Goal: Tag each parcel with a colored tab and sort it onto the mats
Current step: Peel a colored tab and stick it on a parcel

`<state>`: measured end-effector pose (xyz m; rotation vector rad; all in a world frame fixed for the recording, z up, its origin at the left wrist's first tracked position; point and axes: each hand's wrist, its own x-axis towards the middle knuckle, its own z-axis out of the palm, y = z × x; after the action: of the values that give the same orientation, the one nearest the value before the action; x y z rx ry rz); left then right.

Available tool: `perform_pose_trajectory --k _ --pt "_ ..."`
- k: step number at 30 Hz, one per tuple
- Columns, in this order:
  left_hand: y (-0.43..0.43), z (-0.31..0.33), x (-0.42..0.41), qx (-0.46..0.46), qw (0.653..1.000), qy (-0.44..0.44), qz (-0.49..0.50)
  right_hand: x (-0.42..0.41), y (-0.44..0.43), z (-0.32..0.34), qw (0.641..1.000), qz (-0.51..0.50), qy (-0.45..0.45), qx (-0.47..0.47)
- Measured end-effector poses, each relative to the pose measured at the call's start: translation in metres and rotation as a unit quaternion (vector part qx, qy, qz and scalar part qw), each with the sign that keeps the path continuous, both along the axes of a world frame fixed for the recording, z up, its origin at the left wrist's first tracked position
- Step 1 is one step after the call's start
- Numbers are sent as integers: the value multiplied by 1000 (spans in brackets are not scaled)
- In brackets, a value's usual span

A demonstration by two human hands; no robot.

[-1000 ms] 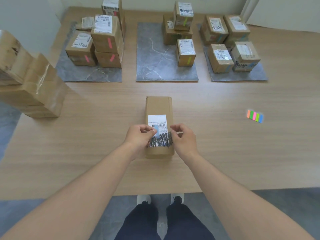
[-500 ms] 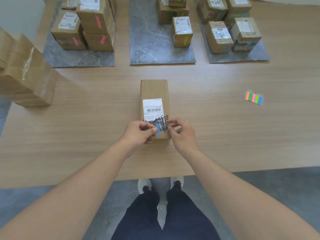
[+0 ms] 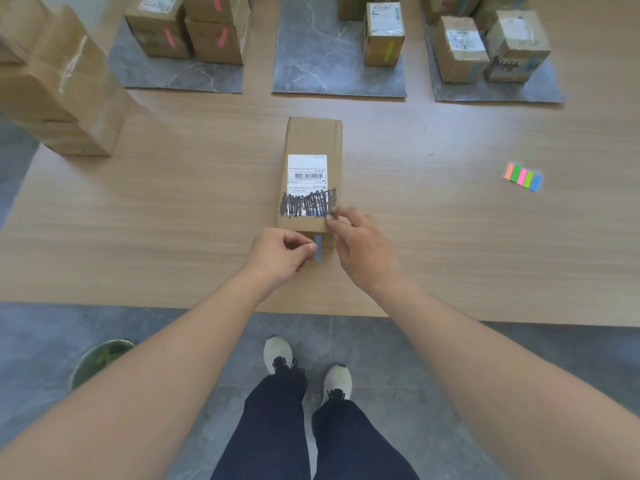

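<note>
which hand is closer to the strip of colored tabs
Right. The right hand is at the parcel's near end, left of the tab strip; the left hand sits farther left.

No word or number can be read anywhere. The long cardboard parcel (image 3: 311,140) in the middle of the table (image 3: 173,202), towards its near edge, bears a white shipping label (image 3: 307,168) with a barcode (image 3: 309,176) and lines of print too small to make out. The label's near part is blotted out by black marker scribble (image 3: 308,204). Along the far edge, the white label (image 3: 385,18) on the small parcel (image 3: 382,46) is just as illegible. The parcel nearest the far right corner (image 3: 519,36) carries a similar black scribble (image 3: 507,65).
</note>
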<state>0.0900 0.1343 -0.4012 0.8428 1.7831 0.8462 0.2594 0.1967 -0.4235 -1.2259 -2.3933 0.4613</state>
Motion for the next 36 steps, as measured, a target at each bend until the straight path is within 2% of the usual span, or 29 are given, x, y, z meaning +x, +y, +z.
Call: perform_pose_trajectory --k 5,15,20,23,26,29,31,33,34,35,36 --pt "4 -20 11 32 998 48 29 2 1 0 1000 10 -21 5" --pt "9 -35 12 50 996 60 52 -12 10 8 998 -3 -59 -21" --pt "8 -44 3 15 996 77 43 -23 9 -1 997 -44 -61 7" --pt "1 -50 -20 -40 991 94 81 -31 3 -11 995 -65 -58 55" --pt "-3 -49 -41 -48 986 57 149 -39 -2 -25 987 -106 -30 119" --pt "6 -40 -45 -9 978 -33 206 -38 -2 -37 984 -113 -6 138" --pt "15 -33 -38 18 971 -99 217 -33 -2 -33 992 -93 27 81" --pt "20 -25 -31 35 967 -139 210 -31 -4 -20 980 -103 154 -70" --pt "21 -22 -29 32 967 -144 205 -33 -4 -14 947 -147 240 -152" --pt "22 -19 -27 28 967 -150 203 -36 -1 -9 900 -205 311 -228" --pt "23 -16 -28 23 968 -151 199 -40 3 -6 854 -259 347 -289"
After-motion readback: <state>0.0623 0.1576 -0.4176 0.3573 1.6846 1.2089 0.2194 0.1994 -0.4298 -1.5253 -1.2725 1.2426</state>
